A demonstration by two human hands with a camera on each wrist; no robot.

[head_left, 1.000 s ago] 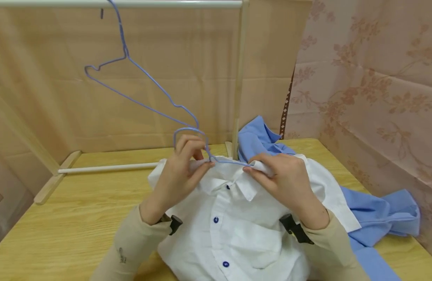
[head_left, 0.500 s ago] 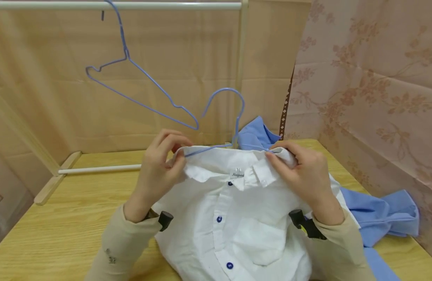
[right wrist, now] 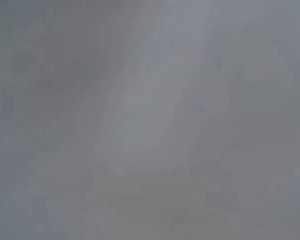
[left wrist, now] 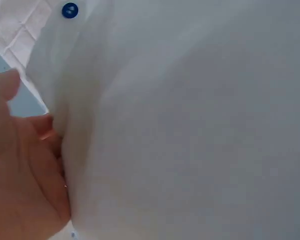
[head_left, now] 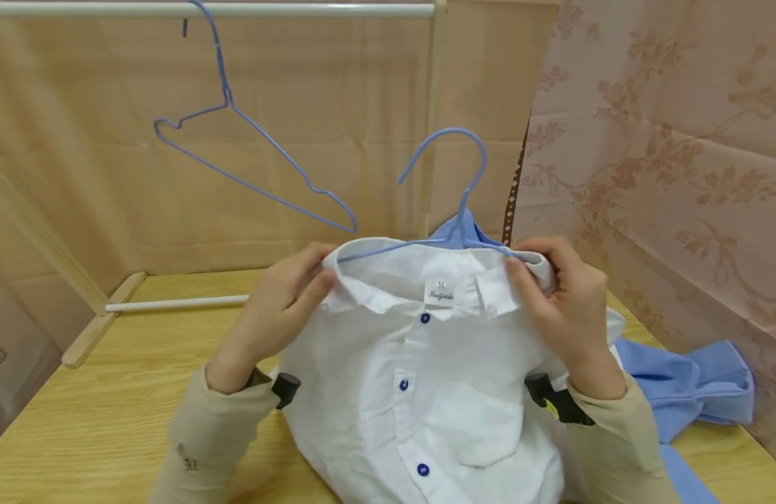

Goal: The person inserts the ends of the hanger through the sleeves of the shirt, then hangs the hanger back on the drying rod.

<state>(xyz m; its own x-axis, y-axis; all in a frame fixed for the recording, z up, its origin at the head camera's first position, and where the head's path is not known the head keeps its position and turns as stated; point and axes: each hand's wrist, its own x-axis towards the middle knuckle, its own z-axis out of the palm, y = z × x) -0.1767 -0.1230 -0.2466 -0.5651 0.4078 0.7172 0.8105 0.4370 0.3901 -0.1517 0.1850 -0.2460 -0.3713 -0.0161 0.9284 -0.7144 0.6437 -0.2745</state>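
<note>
A white button-up shirt (head_left: 463, 378) with dark blue buttons and a small "M" label is lifted at its collar in the head view. A blue wire hanger (head_left: 479, 157) sits inside the collar, its hook above and its lower part hidden in the shirt. My left hand (head_left: 271, 311) holds the collar's left side, its fingers partly behind the cloth. My right hand (head_left: 567, 308) pinches the right side of the collar, thumb in front, beside the hanger's arm. In the left wrist view the left hand (left wrist: 29, 165) lies against the shirt (left wrist: 190, 125). White cloth (right wrist: 150, 120) fills the right wrist view.
A second blue wire hanger (head_left: 268, 199) hangs from the white rail (head_left: 319, 10) at the upper left. Blue clothing (head_left: 684, 381) lies on the wooden table (head_left: 111, 413) at the right, partly under the shirt. The rack's lower bar (head_left: 180, 304) stands behind. Cloth walls enclose the table.
My hands have spread apart along the collar. The collar has come up and opened wider. The held hanger's hook has swung upright and moved right, and my left hand has left the hook.
</note>
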